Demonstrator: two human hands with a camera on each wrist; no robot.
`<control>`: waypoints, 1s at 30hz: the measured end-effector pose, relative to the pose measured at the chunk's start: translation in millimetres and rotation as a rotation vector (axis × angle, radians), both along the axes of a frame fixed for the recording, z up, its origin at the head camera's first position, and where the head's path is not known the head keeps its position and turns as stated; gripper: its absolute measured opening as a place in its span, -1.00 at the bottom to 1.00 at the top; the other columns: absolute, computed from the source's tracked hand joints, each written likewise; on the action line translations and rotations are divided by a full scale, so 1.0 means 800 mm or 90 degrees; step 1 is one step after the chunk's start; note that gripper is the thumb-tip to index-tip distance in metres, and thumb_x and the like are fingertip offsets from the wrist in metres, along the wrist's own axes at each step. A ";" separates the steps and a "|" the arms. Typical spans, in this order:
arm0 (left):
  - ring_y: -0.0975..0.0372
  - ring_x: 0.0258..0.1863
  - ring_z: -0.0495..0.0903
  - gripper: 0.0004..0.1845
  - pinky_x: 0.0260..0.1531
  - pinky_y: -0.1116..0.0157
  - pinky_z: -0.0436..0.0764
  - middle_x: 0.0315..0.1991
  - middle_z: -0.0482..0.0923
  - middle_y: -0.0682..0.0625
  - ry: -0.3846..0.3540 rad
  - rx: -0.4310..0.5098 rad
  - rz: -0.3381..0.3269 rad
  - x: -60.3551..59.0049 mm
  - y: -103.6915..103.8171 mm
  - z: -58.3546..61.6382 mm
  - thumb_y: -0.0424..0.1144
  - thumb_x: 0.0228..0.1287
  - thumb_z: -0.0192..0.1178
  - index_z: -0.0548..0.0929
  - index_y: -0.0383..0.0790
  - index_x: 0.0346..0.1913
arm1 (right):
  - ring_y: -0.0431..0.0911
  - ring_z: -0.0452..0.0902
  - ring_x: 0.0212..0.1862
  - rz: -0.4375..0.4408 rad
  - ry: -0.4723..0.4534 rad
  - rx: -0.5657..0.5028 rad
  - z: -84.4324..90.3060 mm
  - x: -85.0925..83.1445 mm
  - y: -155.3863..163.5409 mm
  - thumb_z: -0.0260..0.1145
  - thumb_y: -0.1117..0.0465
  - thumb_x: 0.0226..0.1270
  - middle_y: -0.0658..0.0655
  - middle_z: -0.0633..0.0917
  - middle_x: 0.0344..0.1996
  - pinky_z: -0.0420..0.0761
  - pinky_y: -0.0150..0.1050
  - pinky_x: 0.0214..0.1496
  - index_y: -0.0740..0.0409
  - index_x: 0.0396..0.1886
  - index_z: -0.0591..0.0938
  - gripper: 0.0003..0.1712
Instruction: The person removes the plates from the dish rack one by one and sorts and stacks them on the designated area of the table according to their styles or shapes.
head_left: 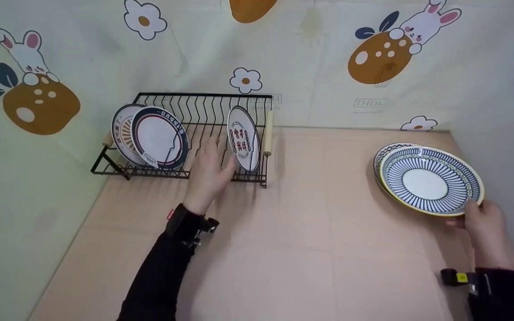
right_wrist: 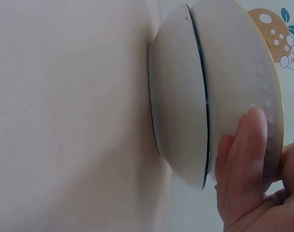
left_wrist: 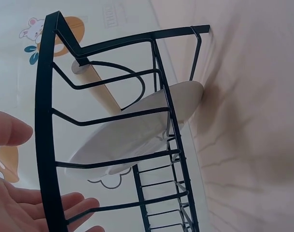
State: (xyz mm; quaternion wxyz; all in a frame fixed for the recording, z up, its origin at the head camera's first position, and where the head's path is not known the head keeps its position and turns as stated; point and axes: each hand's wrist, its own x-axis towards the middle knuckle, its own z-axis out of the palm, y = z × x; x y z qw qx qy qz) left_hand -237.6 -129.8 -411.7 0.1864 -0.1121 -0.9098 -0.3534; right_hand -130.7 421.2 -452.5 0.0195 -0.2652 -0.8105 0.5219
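Note:
My right hand pinches the near right edge of a yellow-rimmed plate with blue stripes, thumb on top and fingers below. Under it is another plate with a dark rim; the right wrist view shows that lower plate on the table and the upper one tilted above it. My left hand reaches over the front of a black wire dish rack, fingers extended and thumb close to a white plate with red lettering. Nothing is in its grasp.
At the rack's left end lean a navy-rimmed plate and, behind it, a plate with an orange pattern. The rack has wooden handles at its sides. A patterned cloth wall rises behind the pinkish table.

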 end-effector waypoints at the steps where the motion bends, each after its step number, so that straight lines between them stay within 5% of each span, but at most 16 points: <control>1: -0.18 0.15 0.45 -0.33 0.17 -0.07 0.46 0.24 0.39 -0.37 -0.002 0.004 -0.002 -0.001 0.000 0.000 -0.14 0.33 0.22 0.28 -0.47 0.36 | -0.16 0.65 -0.50 0.001 -0.003 -0.001 0.000 0.000 0.001 -0.29 0.19 0.49 0.12 0.53 -0.24 0.68 -0.34 -0.35 0.62 0.45 -0.08 -0.29; 18: -0.14 0.21 0.42 -0.32 0.26 -0.01 0.41 0.26 0.38 -0.37 -0.014 0.019 -0.002 -0.009 0.003 -0.006 -0.17 0.34 0.24 0.28 -0.47 0.38 | -0.19 0.65 -0.55 0.018 -0.002 -0.018 -0.002 -0.007 0.003 -0.31 0.20 0.51 -0.03 0.57 -0.52 0.70 -0.33 -0.37 0.75 0.37 -0.10 -0.29; 30: -0.15 0.19 0.44 -0.30 0.24 -0.05 0.42 0.26 0.38 -0.36 -0.047 -0.018 -0.005 -0.015 0.002 0.010 -0.11 0.37 0.18 0.24 -0.51 0.37 | -0.19 0.66 -0.55 0.054 -0.016 0.016 -0.006 -0.009 0.011 -0.30 0.12 0.54 -0.01 0.61 -0.57 0.70 -0.32 -0.38 0.79 0.34 -0.06 -0.25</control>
